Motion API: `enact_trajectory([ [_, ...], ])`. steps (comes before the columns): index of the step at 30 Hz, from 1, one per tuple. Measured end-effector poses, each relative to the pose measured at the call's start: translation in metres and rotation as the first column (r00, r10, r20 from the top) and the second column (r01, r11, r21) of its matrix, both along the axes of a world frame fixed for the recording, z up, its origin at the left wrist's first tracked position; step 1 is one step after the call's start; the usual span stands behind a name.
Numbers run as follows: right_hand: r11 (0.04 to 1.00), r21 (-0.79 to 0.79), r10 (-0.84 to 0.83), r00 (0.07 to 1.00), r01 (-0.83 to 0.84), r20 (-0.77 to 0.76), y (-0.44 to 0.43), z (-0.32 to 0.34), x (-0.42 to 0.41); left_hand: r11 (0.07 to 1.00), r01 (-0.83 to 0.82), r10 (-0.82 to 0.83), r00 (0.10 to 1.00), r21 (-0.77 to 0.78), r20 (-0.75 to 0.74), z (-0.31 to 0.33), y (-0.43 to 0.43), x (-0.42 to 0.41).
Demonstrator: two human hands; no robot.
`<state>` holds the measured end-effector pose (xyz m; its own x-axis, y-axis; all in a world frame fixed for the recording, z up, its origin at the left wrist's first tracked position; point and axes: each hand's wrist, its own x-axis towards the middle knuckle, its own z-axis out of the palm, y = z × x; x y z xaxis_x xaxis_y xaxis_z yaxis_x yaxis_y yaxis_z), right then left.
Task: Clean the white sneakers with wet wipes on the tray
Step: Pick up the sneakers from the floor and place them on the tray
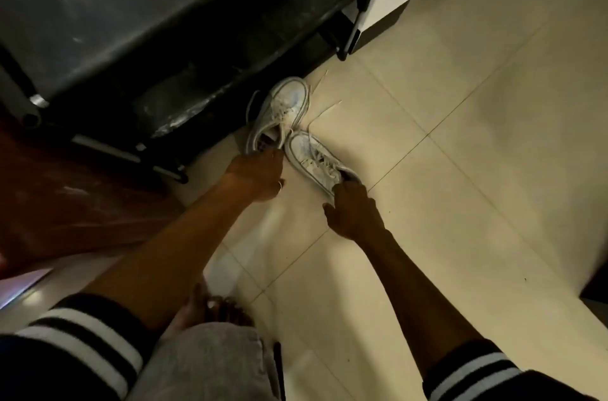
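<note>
Dark shoe rack [158, 48] at left. Next, left hand [258, 175] gripping heel collar of far sneaker [284, 111]. Toe of near sneaker [312, 155] touching it, heel gripped by right hand [355, 213]. Both down at floor [460, 144], laces loose; lifted or resting, cannot tell. No tray or wipes visible. Likely just fetching; all wiping left.

**Whites, Creams and Stripes**

The white sneakers [279, 114] are showing greyish soles and pale laces. The floor [460, 170] is glowing cream, with thin dark grout lines crossing it. The rack [164, 39] is looking black with pale smudges. The sleeves [75, 335] are showing dark cloth with white bands.
</note>
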<state>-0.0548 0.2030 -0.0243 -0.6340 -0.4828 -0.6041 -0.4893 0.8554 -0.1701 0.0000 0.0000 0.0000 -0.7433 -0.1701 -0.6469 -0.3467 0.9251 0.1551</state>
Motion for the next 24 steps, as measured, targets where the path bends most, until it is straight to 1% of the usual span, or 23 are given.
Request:
enact_trajectory([
  [2, 0.999, 0.041, 0.012, 0.999, -0.01, -0.03, 0.0, -0.012, 0.0, 0.999, -0.032, 0.032, 0.999, -0.037, -0.017, -0.012, -0.007, -0.007],
  [4, 0.996, 0.087, 0.023, 0.999, -0.018, -0.047, 0.002, -0.021, 0.0, 0.998, -0.059, 0.059, 0.998, -0.024, 0.001, -0.021, -0.016, -0.01],
  [6, 0.99, 0.132, 0.046, 0.998, -0.039, -0.047, 0.005, -0.029, 0.003, 0.999, -0.05, 0.051, 0.998, -0.008, 0.048, -0.031, -0.02, -0.009],
  [8, 0.983, 0.173, 0.063, 0.998, -0.057, -0.031, 0.005, -0.033, 0.008, 1.0, -0.011, 0.013, 0.995, -0.026, 0.097, -0.037, -0.021, -0.006],
  [10, 0.984, 0.176, 0.031, 0.999, -0.025, -0.032, 0.003, -0.035, 0.014, 0.999, -0.011, 0.015, 0.994, -0.039, 0.111, -0.037, -0.02, -0.007],
  [12, 0.993, 0.114, -0.011, 1.0, 0.014, -0.026, -0.001, -0.036, 0.023, 0.999, -0.019, 0.021, 0.995, -0.026, 0.098, -0.038, -0.016, -0.007],
  [14, 0.999, -0.01, -0.04, 0.997, 0.041, 0.064, -0.004, -0.037, 0.031, 0.999, -0.035, 0.033, 0.995, 0.015, 0.097, -0.039, -0.014, -0.005],
  [16, 0.989, -0.146, 0.015, 0.991, 0.004, 0.13, -0.007, -0.035, 0.042, 0.998, -0.039, 0.033, 0.989, 0.041, 0.142, -0.041, -0.013, -0.001],
  [17, 0.981, -0.192, 0.059, 0.993, -0.038, 0.102, -0.007, -0.035, 0.049, 0.998, -0.039, 0.031, 0.985, 0.046, 0.168, -0.041, -0.011, 0.002],
  [18, 0.975, -0.212, 0.081, 0.996, -0.072, 0.033, -0.008, -0.034, 0.055, 0.998, -0.036, 0.027, 0.982, 0.047, 0.187, -0.041, -0.01, 0.004],
  [19, 0.974, -0.21, 0.07, 0.996, -0.081, -0.06, -0.009, -0.034, 0.06, 0.999, -0.03, 0.021, 0.98, 0.042, 0.198, -0.04, -0.009, 0.006],
  [21, 0.982, -0.185, -0.012, 0.977, -0.029, -0.214, -0.01, -0.034, 0.07, 1.0, -0.008, 0.005, 0.98, 0.015, 0.198, -0.038, -0.009, 0.009],
  [22, 0.986, -0.169, -0.044, 0.969, 0.003, -0.242, -0.011, -0.035, 0.074, 1.0, -0.002, 0.001, 0.979, 0.002, 0.202, -0.038, -0.011, 0.01],
  [24, 0.995, -0.101, -0.045, 0.974, 0.023, -0.224, -0.011, -0.039, 0.079, 1.0, 0.012, -0.009, 0.973, -0.009, 0.231, -0.04, -0.013, 0.012],
])
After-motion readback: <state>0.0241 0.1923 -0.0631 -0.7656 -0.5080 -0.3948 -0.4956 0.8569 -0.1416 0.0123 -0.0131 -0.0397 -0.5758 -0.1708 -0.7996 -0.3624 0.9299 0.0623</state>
